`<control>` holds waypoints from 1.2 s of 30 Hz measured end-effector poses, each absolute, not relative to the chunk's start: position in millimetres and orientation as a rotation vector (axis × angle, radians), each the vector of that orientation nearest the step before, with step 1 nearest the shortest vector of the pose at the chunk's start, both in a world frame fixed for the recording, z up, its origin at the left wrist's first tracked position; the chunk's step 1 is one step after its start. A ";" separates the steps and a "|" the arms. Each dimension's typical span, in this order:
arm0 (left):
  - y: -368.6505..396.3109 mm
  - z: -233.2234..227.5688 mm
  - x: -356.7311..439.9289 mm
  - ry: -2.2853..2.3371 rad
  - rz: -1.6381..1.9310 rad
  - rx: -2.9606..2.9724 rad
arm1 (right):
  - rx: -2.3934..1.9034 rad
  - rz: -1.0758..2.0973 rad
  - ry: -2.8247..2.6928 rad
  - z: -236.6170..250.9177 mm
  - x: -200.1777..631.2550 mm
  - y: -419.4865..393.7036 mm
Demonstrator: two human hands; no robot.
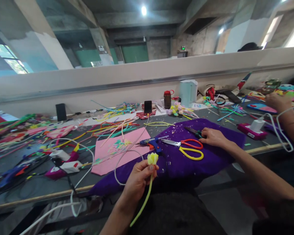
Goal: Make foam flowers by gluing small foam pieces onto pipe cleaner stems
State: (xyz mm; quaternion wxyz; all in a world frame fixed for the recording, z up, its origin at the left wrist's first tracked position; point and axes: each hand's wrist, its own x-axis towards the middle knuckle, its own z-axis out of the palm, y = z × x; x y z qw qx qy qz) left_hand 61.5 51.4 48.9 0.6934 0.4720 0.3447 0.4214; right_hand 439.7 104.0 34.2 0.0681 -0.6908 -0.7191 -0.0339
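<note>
Left hand (pixel 139 178) nearest, fingers clamped on yellow-green pipe-cleaner flower (pixel 152 159), stem hanging below table edge (pixel 39 196). Farther, right hand (pixel 214 137) resting on purple cloth (pixel 210 156), fingertips touching dark pliers (pixel 194 131); closure indeterminate. Scissors (pixel 186 145) and glue gun (pixel 152 142) alongside. Co-worker's hand (pixel 278 101) beyond.

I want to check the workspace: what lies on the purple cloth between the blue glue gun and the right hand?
In the head view, scissors with red and yellow handles lie between the glue gun and the right hand.
</note>
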 end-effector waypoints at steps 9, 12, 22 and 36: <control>55.0 58.3 67.3 0.826 0.992 1.157 | -1.562 0.017 -1.960 64.5 372.7 60.0; 56.3 63.3 72.4 0.846 1.016 1.343 | -1.232 0.556 -1.928 74.2 321.4 42.6; 53.4 68.2 74.9 0.794 1.052 1.790 | -0.789 1.092 -1.807 77.3 263.6 41.6; 52.1 67.5 77.7 0.747 0.964 1.880 | -0.781 1.069 -1.843 76.6 266.2 39.3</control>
